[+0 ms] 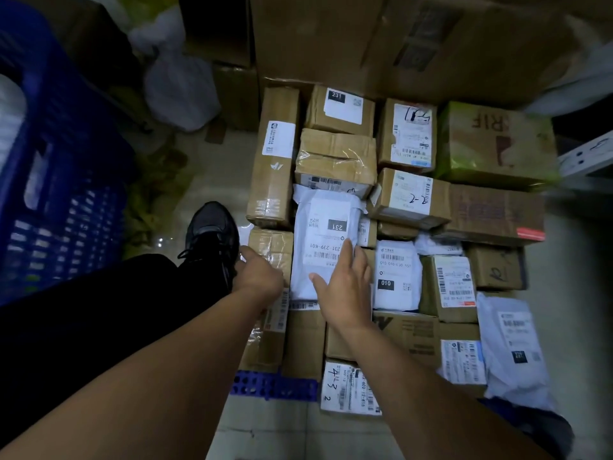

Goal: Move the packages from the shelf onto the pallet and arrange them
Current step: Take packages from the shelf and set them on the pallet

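Your right hand lay flat, fingers straight, on the white mailer bag among cardboard boxes stacked on the blue pallet. Your left hand met its left edge, grip unclear. The bag looked light, soft and slick, best lifted by both long edges.

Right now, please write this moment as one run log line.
phase: arranging | right hand: flat on white 231 mailer | left hand: at small taped box | blue pallet: crowded
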